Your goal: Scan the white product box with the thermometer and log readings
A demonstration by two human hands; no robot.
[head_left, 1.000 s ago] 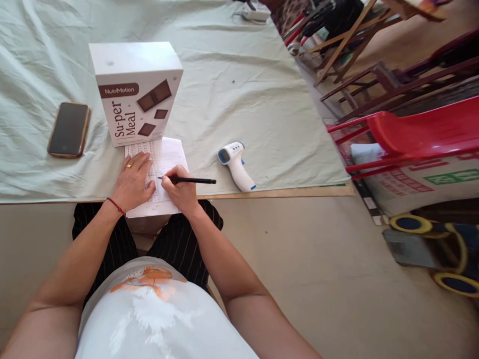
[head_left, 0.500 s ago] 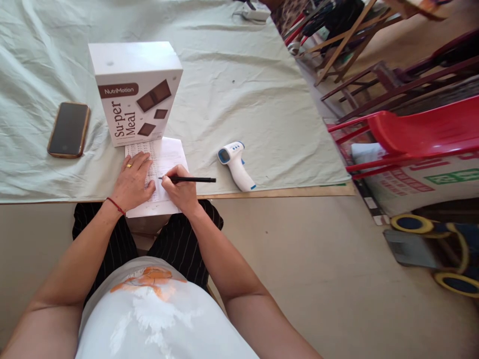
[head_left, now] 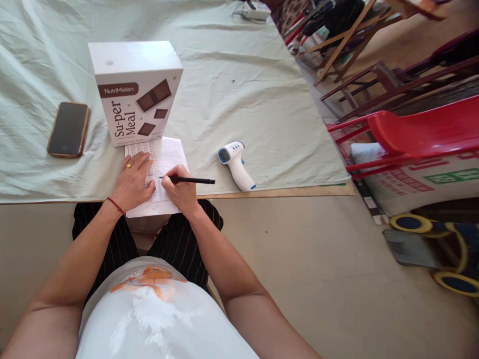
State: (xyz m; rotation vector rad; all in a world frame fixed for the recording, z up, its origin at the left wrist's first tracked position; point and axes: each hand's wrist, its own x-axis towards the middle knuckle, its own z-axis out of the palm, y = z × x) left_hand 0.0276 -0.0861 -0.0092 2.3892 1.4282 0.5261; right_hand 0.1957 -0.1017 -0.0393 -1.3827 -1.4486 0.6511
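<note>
My right hand (head_left: 181, 188) is closed around a black pen (head_left: 200, 180), its tip at the surface of a paper sheet (head_left: 170, 152). The pen's back end points right. Flat on the left part of the sheets, which carries dense dark marks, lies my left hand (head_left: 133, 180) with its fingers stretched out. The paper's lower edge hangs over the table's front edge. Right behind the paper a white box (head_left: 140, 94) with brown chocolate pictures stands upright, at the sheets' top end. What is written under the hands is too small to read.
A smartphone (head_left: 69, 129) lies left of the box, and a white infrared thermometer (head_left: 237, 167) lies right of my right hand. A pale cloth (head_left: 269, 114) covers the table. Red chair (head_left: 422, 127), wooden chair frames and a blue-yellow wheeled object (head_left: 411, 223) stand to the right.
The back end of the pen has dipped very slightly, and its tip has shifted a tiny bit. My left hand, the paper and the box stay as they were.
</note>
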